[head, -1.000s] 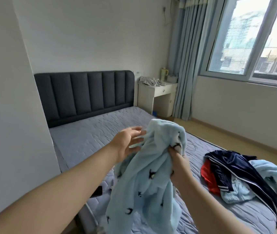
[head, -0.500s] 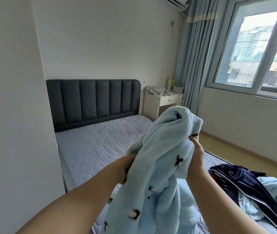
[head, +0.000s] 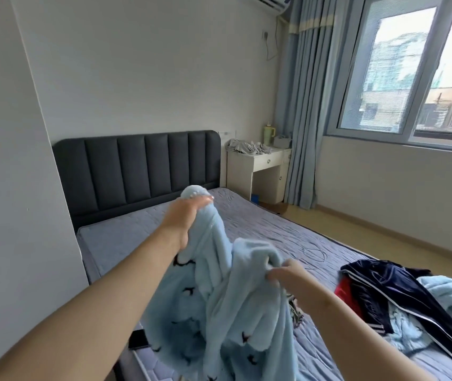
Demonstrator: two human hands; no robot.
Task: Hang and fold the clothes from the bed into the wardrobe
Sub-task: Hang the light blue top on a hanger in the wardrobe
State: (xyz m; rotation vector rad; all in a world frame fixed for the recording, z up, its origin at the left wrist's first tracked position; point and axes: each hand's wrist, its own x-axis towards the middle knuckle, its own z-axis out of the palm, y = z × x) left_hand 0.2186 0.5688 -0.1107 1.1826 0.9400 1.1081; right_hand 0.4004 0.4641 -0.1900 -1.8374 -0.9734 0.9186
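Fleece garment (head: 219,298): light blue, held above bed (head: 125,243), now spread between both hands.
Left hand (head: 189,215): raised from below; fingers laid straight on the top end.
Right hand (head: 288,273): lowered; grip closed on a fold.
Clothes pile (head: 400,292): unmoved on bed.

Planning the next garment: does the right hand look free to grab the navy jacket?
Probably not yet: the right hand grips the light blue fleece. The navy jacket lies uncovered on the bed to its right, nothing between.
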